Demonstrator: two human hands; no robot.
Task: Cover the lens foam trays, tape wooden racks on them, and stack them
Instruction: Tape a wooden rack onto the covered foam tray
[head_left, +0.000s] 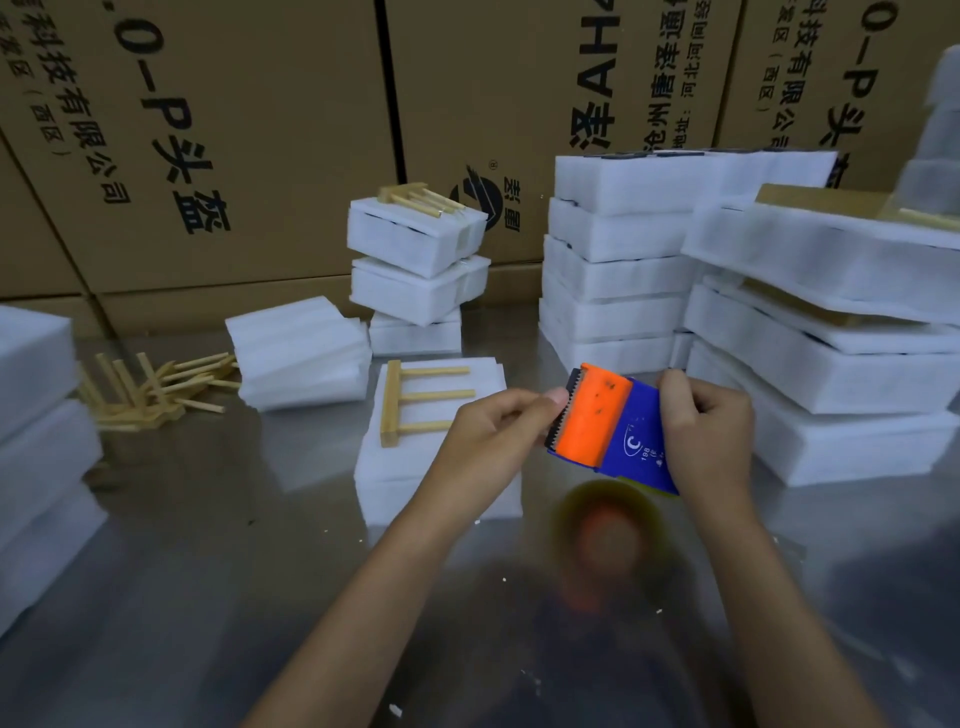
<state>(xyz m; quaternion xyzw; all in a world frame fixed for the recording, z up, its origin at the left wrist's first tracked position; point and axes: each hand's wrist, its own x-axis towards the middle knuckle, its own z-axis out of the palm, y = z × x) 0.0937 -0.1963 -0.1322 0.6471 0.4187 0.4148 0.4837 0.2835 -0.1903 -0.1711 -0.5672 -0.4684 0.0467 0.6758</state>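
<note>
A covered white foam tray (415, 478) lies on the metal table in front of me, and a wooden rack (410, 402) with three prongs lies flat on its top. Just right of the tray, above the table, I hold an orange and blue tape dispenser (608, 426). My right hand (706, 431) grips its blue body. My left hand (493, 441) has its fingertips at the toothed orange end; the tape itself is too faint to make out. A blurred reflection of the tape roll shows on the table below the dispenser.
A leaning stack of three taped trays (415, 265) with a rack on top stands behind. Tall foam tray stacks (618, 260) fill the right side, more foam (36, 415) the left edge. Loose wooden racks (150, 389) and foam sheets (301, 358) lie at mid-left. Cardboard cartons (260, 130) wall the back.
</note>
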